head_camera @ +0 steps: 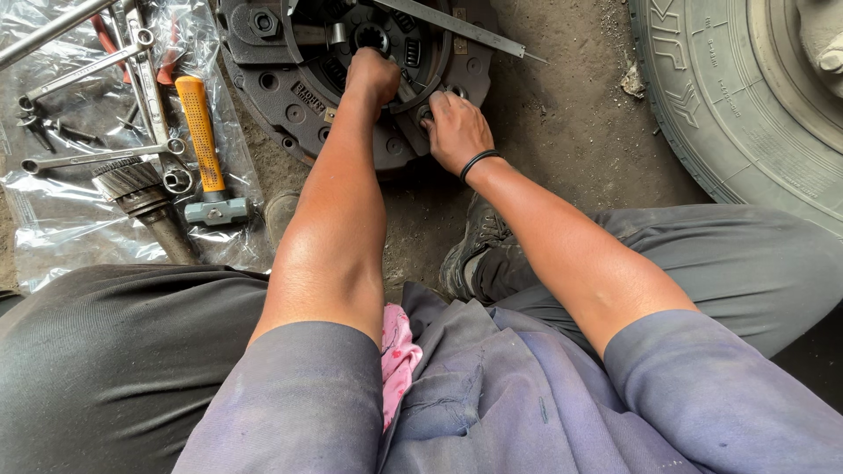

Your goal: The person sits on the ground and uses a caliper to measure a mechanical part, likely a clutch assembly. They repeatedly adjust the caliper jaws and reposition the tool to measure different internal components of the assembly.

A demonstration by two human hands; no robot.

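**A:** Start at the left. What lies out past the hands?

**B:** A crinkled clear plastic sheet (61, 224) on the dirt floor, with steel spanners (97, 158) on it and a hammer with an orange handle and grey metal head (204, 145). The hammer's long axis runs almost straight away from the person, head at the near end, well to the left of the left hand's fingers.

**A:** And the left hand?

**B:** The left hand (372, 74) is clenched into a fist, knuckles up, pressed down near the hub of the round dark cast-metal clutch pressure plate (294, 92). I cannot tell whether anything is inside the fist.

**A:** How does the plate lie?

**B:** Flat on the ground, face up, directly under both hands, its toothed centre hole just beyond the left knuckles.

**A:** The right hand?

**B:** The right hand (457, 132), with a black band at the wrist, has its fingers curled over the plate's near rim, fingertips pinching a small round fitting there; what exactly it is I cannot tell.

**A:** Anything beyond those fingers?

**B:** A long thin flat steel ruler (461, 28) lies across the plate's far side, its long axis slanting down to the right, the tip pointing right over the dirt. Farther right stands a big black rubber tyre (729, 114).
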